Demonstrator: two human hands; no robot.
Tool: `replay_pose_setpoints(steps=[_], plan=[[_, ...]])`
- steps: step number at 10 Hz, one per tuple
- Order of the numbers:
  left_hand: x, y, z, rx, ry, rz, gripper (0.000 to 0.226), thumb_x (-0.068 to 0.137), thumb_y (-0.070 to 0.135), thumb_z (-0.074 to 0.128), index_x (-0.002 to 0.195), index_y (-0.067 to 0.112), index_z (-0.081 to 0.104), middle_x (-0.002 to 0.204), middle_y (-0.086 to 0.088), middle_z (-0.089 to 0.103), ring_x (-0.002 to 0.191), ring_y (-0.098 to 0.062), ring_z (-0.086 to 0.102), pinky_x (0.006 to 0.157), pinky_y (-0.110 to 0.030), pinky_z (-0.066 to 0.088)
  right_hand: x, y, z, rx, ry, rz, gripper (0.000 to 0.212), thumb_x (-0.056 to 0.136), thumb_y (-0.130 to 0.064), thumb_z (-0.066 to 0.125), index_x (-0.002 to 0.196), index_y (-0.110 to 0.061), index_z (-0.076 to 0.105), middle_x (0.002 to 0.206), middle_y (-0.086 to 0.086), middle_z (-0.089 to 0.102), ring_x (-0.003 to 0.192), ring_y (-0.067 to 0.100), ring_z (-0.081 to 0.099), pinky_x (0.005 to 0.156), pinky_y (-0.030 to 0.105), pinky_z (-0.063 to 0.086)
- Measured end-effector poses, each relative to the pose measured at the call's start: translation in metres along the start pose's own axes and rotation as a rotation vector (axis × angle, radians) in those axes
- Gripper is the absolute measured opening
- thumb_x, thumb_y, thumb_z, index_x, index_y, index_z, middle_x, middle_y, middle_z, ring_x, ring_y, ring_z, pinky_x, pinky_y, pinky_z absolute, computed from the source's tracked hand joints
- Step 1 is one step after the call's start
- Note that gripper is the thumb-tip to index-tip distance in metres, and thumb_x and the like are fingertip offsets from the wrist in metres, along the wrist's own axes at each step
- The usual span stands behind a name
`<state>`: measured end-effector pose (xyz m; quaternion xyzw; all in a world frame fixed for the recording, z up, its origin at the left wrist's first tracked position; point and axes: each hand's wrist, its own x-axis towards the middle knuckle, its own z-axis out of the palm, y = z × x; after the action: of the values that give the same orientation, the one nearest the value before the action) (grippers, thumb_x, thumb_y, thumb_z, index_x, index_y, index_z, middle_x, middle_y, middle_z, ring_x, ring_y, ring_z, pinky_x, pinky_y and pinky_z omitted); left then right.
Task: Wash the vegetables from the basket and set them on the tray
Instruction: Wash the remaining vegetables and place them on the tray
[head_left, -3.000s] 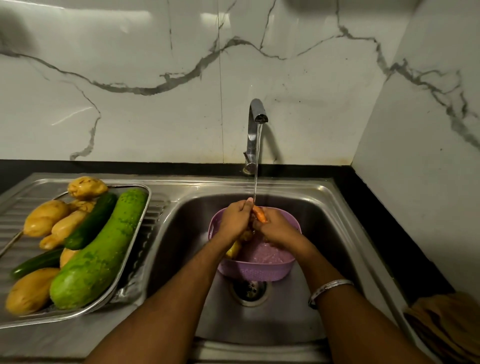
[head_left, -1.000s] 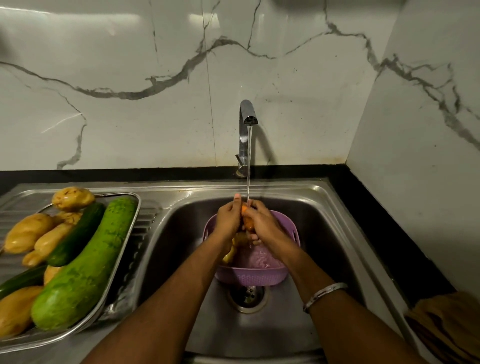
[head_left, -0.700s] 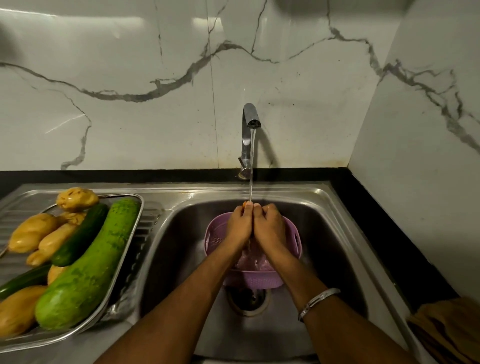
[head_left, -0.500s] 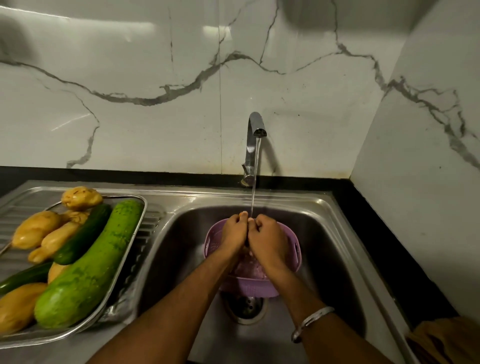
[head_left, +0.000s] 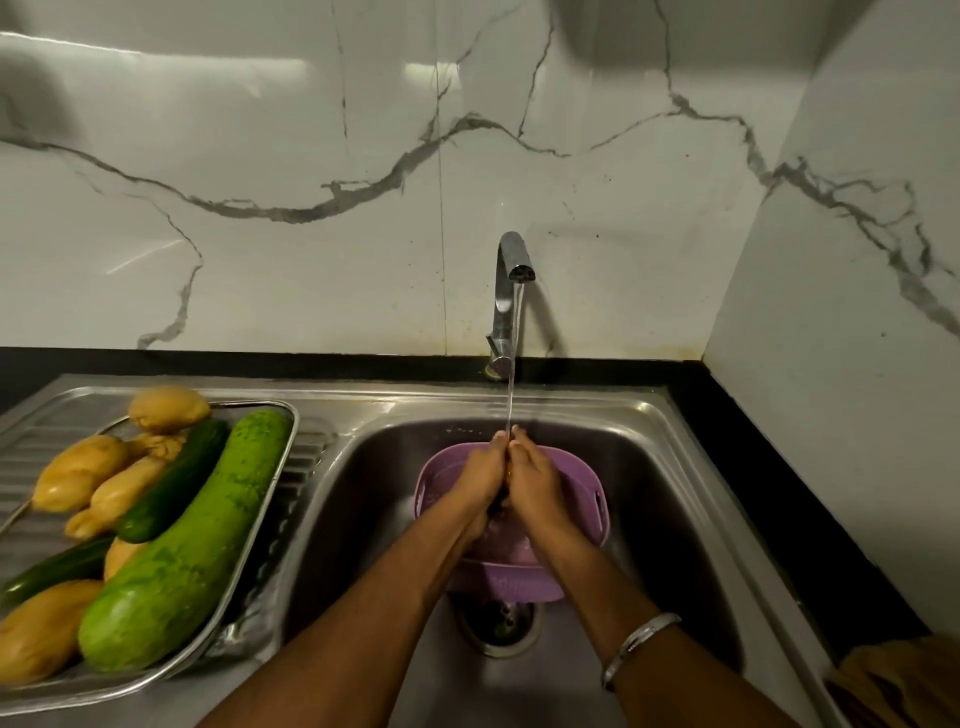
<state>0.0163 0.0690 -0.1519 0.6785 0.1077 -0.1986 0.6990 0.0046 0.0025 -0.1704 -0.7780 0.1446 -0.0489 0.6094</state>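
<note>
Head view: two hands (head_left: 511, 480), one basket (head_left: 587, 499).

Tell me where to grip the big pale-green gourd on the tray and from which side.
Grip the gourd round its narrower far half, coming from above and from the sink side. That flank is bare along the tray rim, while a cucumber lies against the other. It looks heavy, so a second hand under the thick near end seems wise.

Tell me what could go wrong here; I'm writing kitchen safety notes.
The carrot, almost hidden between the wet left hand and right hand under the water stream, could slip into the basket. The crowded tray leaves little room, so one more vegetable might roll off.
</note>
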Motion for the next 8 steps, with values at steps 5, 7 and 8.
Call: replay_pose_setpoints(steps=[5, 7, 8], plan=[[-0.037, 0.011, -0.006, 0.019, -0.083, 0.052, 0.051, 0.11, 0.041, 0.025, 0.143, 0.01, 0.05, 0.144, -0.008, 0.052, 0.136, -0.027, 0.048, 0.11, -0.034, 0.039, 0.008, 0.016, 0.037, 0.142, 0.163, 0.223, 0.053, 0.11, -0.028, 0.037, 0.158, -0.007, 0.029, 0.161, 0.013, 0.035, 0.149, 0.025, 0.03, 0.119, 0.02, 0.012], [-0.023, 0.01, -0.008, 0.025, -0.009, 0.139, 0.046, 0.107, 0.039, 0.039, 0.126, 0.005, 0.062, 0.126, -0.012, 0.067, 0.111, -0.026, 0.063, 0.092, -0.035, 0.052, 0.012, 0.0, 0.014, 0.24, -0.14, 0.003, 0.041, 0.105, -0.043, 0.04, 0.134, -0.02, 0.058, 0.129, -0.005, 0.058, 0.128, 0.019, 0.051, 0.113, 0.04, 0.039], [-0.015, 0.01, -0.012, 0.093, 0.078, 0.201, 0.044, 0.107, 0.036, 0.039, 0.13, 0.004, 0.059, 0.127, -0.014, 0.064, 0.112, -0.031, 0.064, 0.071, -0.031, 0.052, 0.001, -0.005, 0.014, 0.253, -0.191, -0.04, 0.033, 0.109, -0.033, 0.035, 0.122, -0.014, 0.059, 0.113, 0.001, 0.059, 0.118, 0.02, 0.056, 0.107, 0.035, 0.041]])
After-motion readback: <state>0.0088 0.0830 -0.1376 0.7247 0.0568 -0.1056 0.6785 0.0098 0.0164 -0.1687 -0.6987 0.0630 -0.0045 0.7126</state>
